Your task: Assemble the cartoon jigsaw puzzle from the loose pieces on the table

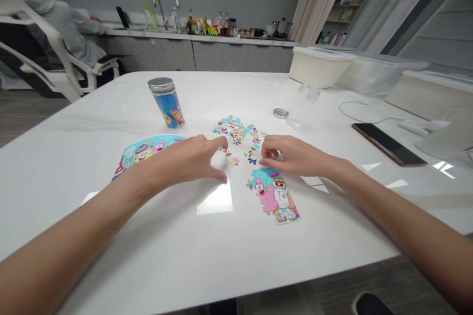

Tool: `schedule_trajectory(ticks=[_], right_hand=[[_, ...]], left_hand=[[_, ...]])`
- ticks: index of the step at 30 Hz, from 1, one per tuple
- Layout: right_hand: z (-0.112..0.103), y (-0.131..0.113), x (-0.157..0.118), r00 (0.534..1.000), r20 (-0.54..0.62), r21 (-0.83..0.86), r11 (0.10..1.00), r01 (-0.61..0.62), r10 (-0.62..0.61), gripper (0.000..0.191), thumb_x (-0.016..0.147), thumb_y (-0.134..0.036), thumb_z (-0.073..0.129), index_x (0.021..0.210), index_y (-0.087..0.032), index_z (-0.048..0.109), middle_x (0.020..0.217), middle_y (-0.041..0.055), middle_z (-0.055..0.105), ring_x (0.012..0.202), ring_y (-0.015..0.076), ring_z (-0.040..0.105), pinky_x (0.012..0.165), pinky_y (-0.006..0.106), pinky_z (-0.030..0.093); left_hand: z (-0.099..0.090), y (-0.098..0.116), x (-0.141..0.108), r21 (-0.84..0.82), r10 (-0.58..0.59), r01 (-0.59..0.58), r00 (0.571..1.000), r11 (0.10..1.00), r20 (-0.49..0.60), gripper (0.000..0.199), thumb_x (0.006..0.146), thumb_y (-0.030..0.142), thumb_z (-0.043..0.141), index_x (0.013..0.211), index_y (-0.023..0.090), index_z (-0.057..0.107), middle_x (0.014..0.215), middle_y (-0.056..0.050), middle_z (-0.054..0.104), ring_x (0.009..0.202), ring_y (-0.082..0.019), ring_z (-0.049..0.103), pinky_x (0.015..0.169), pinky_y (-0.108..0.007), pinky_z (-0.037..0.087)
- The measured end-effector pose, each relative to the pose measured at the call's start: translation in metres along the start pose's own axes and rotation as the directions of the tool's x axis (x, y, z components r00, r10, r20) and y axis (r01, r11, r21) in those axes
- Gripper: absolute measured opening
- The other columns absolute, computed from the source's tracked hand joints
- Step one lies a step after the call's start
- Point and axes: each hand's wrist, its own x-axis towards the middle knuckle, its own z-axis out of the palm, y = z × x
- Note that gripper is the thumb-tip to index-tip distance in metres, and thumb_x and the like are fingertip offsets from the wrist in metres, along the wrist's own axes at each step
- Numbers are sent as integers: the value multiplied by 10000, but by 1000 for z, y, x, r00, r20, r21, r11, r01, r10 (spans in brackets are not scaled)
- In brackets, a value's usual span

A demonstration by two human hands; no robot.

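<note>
A partly joined jigsaw puzzle (pixel 273 194) with pink and white cartoon figures lies on the white table (pixel 177 246). Beyond it spreads a pile of loose puzzle pieces (pixel 236 130). My left hand (pixel 195 157) is open over the table, thumb and fingers apart, left of the loose pieces. It partly covers a colourful cartoon picture sheet (pixel 142 150). My right hand (pixel 283 152) hovers just above the joined section, fingers curled and thumb near the index fingertip. Whatever is pinched there, if anything, is hidden. A dark blue piece (pixel 252 161) lies beside its fingertips.
A blue-printed jar (pixel 168 103) with a metal lid stands at the back left. Toward the right are a clear jar (pixel 303 106), a loose lid (pixel 281 113), a phone (pixel 388 143), a cable and storage boxes (pixel 320 66). Someone sits in a chair (pixel 59 54) at far left.
</note>
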Motion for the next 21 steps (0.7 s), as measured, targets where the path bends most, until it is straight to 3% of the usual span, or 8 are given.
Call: schedule_trajectory(ticks=[2, 6, 12, 17, 21], right_hand=[[1, 2, -1, 1000, -19, -41, 999, -12, 11, 131, 929, -284, 529, 865, -185, 586, 896, 41, 601, 764, 148, 556, 680, 285, 416], [4, 3, -1, 997, 30, -15, 998, 66, -65, 148, 953, -254, 491, 982, -203, 626, 1019, 62, 599, 873, 165, 589, 760, 305, 460], [10, 5, 1, 997, -14, -27, 997, 71, -71, 224, 927, -170, 494, 1046, -214, 679, 1018, 72, 590, 928, 183, 592, 816, 325, 484], [20, 12, 8, 988, -155, 11, 1000, 24, -22, 249, 939, -197, 473, 1005, -215, 713, 1012, 85, 604, 901, 188, 611, 788, 328, 515], [37, 29, 18, 939, -341, 54, 998, -30, 47, 300, 960, -265, 432, 1142, -225, 667, 1228, 117, 617, 1141, 243, 588, 988, 438, 479]], left_hand=[[-2, -12, 2, 34, -65, 65, 998, 997, -1, 737, 728, 650, 659, 1327, 249, 503, 959, -84, 664, 829, -244, 621, 689, -287, 437], [0, -30, 7, 21, -86, 85, 994, 996, 65, 687, 689, 658, 687, 1226, 240, 596, 1028, -99, 674, 863, -253, 631, 687, -280, 445], [-6, -22, 4, -38, -46, 51, 991, 998, 123, 474, 772, 510, 668, 1176, 264, 666, 982, -76, 684, 865, -253, 650, 738, -294, 463], [-11, -16, -3, -47, -35, 43, 986, 998, 160, 491, 802, 437, 668, 1267, 286, 613, 1026, -72, 688, 954, -265, 647, 787, -307, 479], [-7, -19, -2, -54, -67, 76, 987, 996, 146, 565, 782, 450, 708, 1299, 259, 583, 1067, -99, 685, 981, -284, 654, 810, -328, 488]])
